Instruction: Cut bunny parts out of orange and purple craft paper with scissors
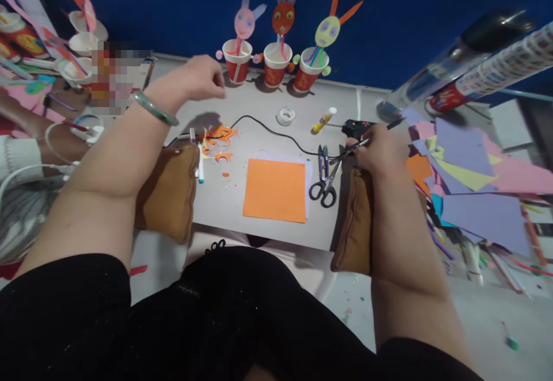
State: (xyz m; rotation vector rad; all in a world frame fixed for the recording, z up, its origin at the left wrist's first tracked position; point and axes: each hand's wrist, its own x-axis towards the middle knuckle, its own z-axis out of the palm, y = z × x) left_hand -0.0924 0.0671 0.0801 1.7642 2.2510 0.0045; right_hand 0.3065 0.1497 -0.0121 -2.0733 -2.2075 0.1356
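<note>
The right hand (pixel 380 149) is at the right of the bench (pixel 220 211), its fingers clamped on a slim black pen (pixel 394 124) that slants up toward the far right, just beside a black glue gun (pixel 358 127). A black cable (pixel 265 126) snakes from the left across the bench toward that hand. The left hand (pixel 204 79), with a grey-green bangle (pixel 155 109) on the wrist, is raised at the far left of the bench, near a red paper cup (pixel 237 72) with a pink rabbit figure (pixel 245 23); its fingers are curled inward, but whether the tips meet or hold something cannot be told. Two more red cups, bearing a red rabbit (pixel 283 18) and a yellow rabbit (pixel 327 31), stand to the right along the blue wall (pixel 181 1). In the near middle, an orange paper square (pixel 275 191) lies over a lavender sheet (pixel 308 182). To its right are black-handled scissors (pixel 328 197) and purple thread snips (pixel 321 162); beyond it, a white tape roll (pixel 286 116) and a yellow glue stick (pixel 324 121). Orange scraps (pixel 224 133) lie to the left, and a brown cushion is under each forearm. Coloured paper sheets (pixel 484 214) overlap at the right.
</note>
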